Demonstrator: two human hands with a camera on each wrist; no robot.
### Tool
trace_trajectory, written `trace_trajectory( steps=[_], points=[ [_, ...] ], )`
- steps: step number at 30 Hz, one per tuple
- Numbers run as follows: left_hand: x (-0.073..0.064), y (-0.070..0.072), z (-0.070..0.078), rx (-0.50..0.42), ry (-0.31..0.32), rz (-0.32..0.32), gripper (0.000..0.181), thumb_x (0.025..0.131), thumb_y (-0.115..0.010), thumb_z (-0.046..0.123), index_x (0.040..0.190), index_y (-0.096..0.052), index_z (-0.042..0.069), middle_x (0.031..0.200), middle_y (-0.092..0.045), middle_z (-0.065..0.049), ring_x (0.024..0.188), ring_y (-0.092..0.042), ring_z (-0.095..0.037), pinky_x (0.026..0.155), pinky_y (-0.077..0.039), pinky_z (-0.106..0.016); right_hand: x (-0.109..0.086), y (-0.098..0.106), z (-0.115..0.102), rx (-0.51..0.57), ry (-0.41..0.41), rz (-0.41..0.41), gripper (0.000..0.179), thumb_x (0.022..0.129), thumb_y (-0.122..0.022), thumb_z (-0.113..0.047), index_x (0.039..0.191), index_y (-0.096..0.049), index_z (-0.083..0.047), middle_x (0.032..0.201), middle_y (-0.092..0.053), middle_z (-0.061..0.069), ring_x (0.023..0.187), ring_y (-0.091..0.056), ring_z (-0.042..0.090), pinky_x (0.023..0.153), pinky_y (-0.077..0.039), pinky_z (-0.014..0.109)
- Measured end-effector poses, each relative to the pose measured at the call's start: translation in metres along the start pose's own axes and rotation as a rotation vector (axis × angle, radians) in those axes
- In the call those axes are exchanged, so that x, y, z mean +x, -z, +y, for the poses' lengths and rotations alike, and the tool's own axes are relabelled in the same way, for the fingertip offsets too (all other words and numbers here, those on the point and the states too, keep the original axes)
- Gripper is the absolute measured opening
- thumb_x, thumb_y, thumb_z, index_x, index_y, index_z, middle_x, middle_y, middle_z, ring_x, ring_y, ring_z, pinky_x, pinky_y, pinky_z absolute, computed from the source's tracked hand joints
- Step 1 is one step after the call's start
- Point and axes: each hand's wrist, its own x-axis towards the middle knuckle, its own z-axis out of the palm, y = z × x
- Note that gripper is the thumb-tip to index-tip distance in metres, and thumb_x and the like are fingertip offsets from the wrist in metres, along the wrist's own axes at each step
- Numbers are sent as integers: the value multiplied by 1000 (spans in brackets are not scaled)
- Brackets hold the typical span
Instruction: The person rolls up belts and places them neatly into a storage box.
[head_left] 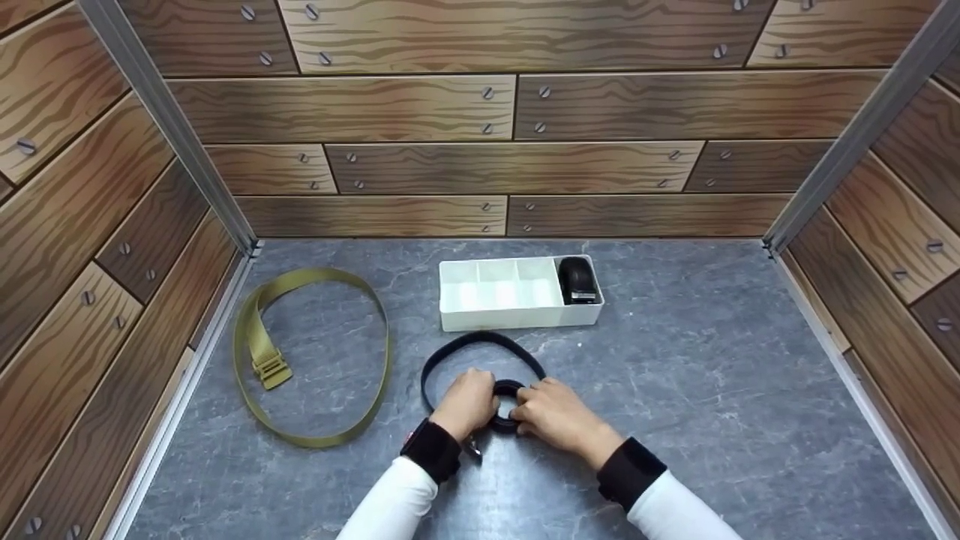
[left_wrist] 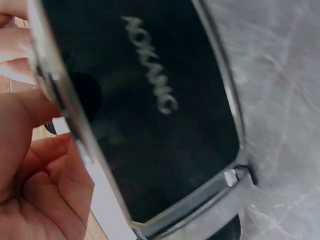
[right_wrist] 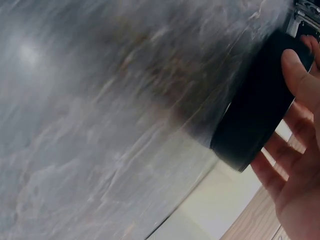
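A black belt (head_left: 478,337) is partly wound into a small coil, its loose length looping out behind the hands. My right hand (head_left: 559,415) pinches the coil (head_left: 503,426) from its right side; in the right wrist view the thumb lies along the black strap (right_wrist: 257,102), with fingers behind it. My left hand (head_left: 466,405) grips the coil's left side. Below that hand sits the belt's shiny buckle (head_left: 472,450). The buckle plate (left_wrist: 150,135) looms large and lettered in the left wrist view, hiding part of the left fingers.
Behind the hands stands a white divided tray (head_left: 517,320), with a rolled black belt (head_left: 577,280) in its rightmost compartment. To the left an olive webbing belt (head_left: 311,442) lies in a wide loop. Wood-patterned walls (head_left: 420,166) enclose the grey marbled surface (head_left: 720,375).
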Motion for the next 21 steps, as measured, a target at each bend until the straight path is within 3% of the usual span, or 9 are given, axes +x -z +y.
trace_trajectory(
  steps=[4, 9, 13, 21],
  points=[
    [1, 1, 2, 10, 17, -37, 10, 76, -74, 7, 73, -66, 2, 74, -66, -13, 70, -67, -30, 60, -54, -40, -1, 0, -3, 13, -5, -7, 16, 77, -79, -36, 84, -75, -21, 80, -61, -3, 70, -56, 19, 69, -43, 35],
    [1, 1, 0, 25, 9, -46, 8, 77, -72, 8, 73, -66, 4, 76, -67, -12, 69, -66, -31, 59, -53, -42, -5, 3, 4, 116, 10, -52, 20, 80, -78, -31, 96, -77, -19, 94, -69, -4, 85, -61, 17, 80, -44, 36],
    [1, 0, 0, 8, 3, -43, 5, 77, -70, 5, 73, -66, 6, 76, -67, -11, 68, -66, -31, 59, -52, -42, -6, 2, 8, 117, 39, -39, 21, 81, -77, -31, 99, -77, -18, 96, -70, -4, 87, -61, 17, 84, -44, 38],
    [-1, -4, 3, -28, 37, 58, 12, 77, -71, 5, 68, -63, 2, 71, -66, -14, 66, -66, -31, 57, -53, -41, -3, -1, 2, 20, 11, 33, 16, 79, -78, -36, 84, -76, -21, 78, -63, -5, 70, -57, 18, 73, -42, 36]
  ],
)
